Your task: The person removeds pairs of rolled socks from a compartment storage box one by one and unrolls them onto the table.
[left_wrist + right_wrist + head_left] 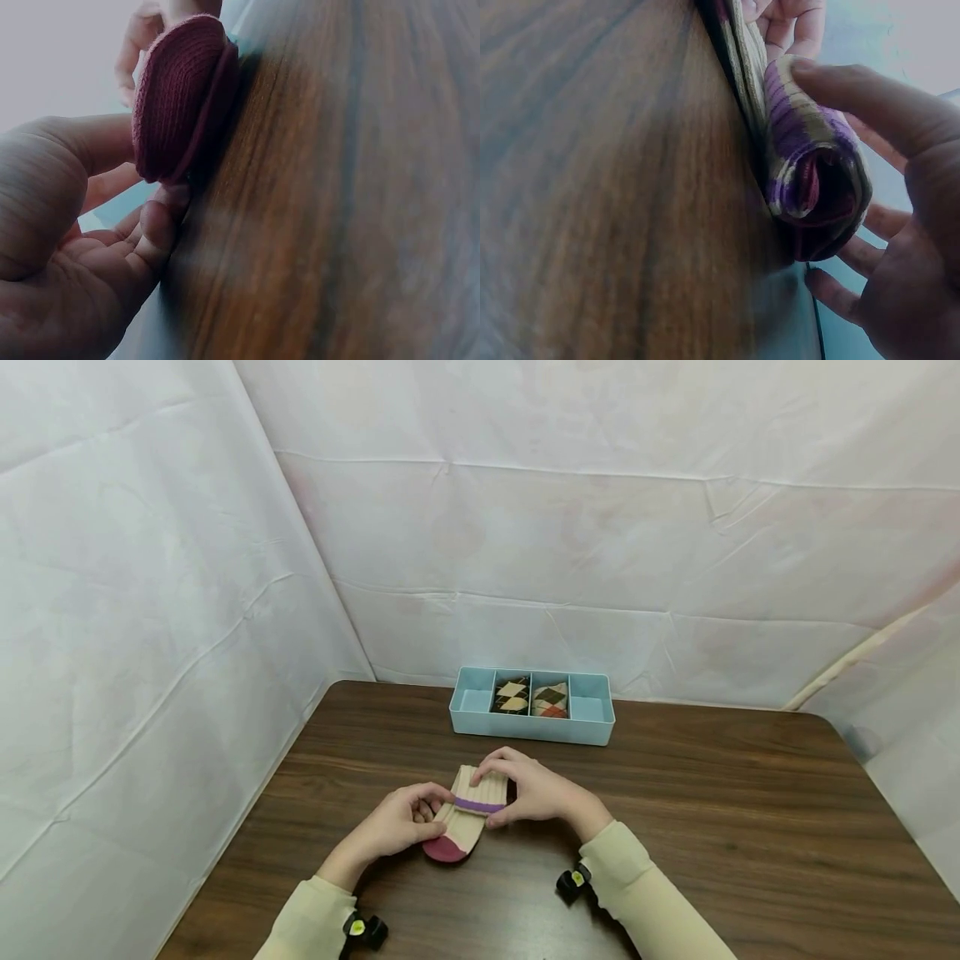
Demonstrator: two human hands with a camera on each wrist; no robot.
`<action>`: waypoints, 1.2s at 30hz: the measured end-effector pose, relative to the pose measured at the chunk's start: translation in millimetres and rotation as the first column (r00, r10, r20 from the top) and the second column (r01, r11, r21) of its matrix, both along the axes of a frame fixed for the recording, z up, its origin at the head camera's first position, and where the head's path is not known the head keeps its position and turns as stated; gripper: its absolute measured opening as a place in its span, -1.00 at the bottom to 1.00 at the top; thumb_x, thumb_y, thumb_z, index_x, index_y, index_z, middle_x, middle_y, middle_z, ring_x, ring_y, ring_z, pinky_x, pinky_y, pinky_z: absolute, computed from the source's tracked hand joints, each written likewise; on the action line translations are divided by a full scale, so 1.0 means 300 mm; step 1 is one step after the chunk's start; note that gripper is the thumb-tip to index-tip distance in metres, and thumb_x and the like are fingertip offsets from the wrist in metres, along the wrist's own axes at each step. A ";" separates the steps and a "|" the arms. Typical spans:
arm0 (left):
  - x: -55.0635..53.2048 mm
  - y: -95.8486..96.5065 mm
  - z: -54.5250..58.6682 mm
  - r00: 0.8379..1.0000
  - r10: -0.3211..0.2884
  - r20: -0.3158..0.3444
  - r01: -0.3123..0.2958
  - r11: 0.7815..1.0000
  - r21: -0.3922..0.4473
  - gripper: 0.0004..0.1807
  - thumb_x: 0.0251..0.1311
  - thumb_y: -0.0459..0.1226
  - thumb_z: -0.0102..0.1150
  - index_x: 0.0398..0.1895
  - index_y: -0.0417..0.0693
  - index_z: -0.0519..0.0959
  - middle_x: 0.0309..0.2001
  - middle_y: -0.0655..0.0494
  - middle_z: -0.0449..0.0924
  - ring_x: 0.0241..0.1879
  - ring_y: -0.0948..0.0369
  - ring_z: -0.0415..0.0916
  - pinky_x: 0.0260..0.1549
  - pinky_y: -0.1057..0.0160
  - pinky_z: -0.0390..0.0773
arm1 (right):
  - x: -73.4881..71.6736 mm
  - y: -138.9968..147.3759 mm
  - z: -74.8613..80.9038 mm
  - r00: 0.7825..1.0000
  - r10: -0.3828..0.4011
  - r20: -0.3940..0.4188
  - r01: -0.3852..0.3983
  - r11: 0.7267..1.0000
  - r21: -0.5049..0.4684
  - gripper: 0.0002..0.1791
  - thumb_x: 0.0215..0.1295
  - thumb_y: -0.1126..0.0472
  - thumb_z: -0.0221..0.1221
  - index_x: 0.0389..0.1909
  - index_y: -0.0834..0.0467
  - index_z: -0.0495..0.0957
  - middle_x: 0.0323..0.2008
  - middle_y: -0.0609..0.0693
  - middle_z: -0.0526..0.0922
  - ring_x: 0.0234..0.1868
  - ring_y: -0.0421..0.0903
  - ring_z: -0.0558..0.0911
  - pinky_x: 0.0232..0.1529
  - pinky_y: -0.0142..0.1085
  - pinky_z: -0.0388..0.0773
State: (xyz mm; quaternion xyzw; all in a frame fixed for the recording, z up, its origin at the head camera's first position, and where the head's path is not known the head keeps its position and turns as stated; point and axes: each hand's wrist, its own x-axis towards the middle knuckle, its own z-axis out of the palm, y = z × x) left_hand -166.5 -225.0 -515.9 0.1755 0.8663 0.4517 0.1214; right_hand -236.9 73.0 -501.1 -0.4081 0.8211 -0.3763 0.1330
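Where the pale sleeves (311,918) reach in from the near edge, a step of folding or rolling seems to be in hand. The left hand (393,822) pinches the side of a cream sock (467,827) between thumb and forefinger, its other fingers curled. The sock lies on the dark wooden surface (735,827), its deep pink end toward the person and its ribbed, purple-banded part turned back over the rest. The right wrist view shows that part as a thick roll with layers inside; whether one sock or two make it up, I cannot tell. The right hand (536,789) curves round this roll, thumb on the near side, fingers on the far side. Judging by the loose spiral, the next move calls for a snug, even grip, so the pink end can be brought in without the layers springing open. Farther off, a light blue tray (525,727) stands near the cloth backdrop (570,543), a dark argyle bundle (512,696) and a lighter argyle bundle (551,700) in its two middle compartments.
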 end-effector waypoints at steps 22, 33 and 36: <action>0.002 -0.023 0.000 0.987 -0.156 0.040 0.154 0.987 0.041 -0.52 0.35 -0.33 0.48 0.30 0.13 0.67 -0.12 0.08 0.64 -0.23 0.20 0.58 -0.24 0.31 0.61 | -0.052 0.079 0.006 0.991 -0.134 -0.019 0.135 0.991 0.021 -0.71 0.59 0.02 0.27 0.22 -0.03 0.63 -0.05 -0.08 0.73 -0.11 -0.15 0.65 -0.02 -0.17 0.63; 0.008 -0.017 0.006 0.978 -0.203 0.041 0.202 0.979 0.038 -0.54 0.33 -0.31 0.50 0.28 0.10 0.68 -0.12 0.11 0.63 -0.24 0.25 0.56 -0.24 0.31 0.60 | -0.065 0.103 0.010 0.978 -0.178 -0.112 0.178 0.984 -0.016 -0.80 0.54 0.18 0.35 0.10 0.02 0.66 0.04 -0.01 0.65 0.05 -0.02 0.63 0.12 -0.01 0.62; 0.008 -0.009 -0.002 0.986 -0.167 0.002 0.167 0.986 0.023 -0.55 0.32 -0.26 0.53 0.25 0.12 0.69 -0.05 0.13 0.66 -0.20 0.23 0.61 -0.20 0.28 0.65 | -0.061 0.097 0.009 0.979 -0.145 -0.145 0.141 0.989 -0.035 -0.85 0.56 0.23 0.31 0.04 -0.03 0.73 0.05 -0.05 0.63 0.02 -0.05 0.61 0.08 -0.05 0.62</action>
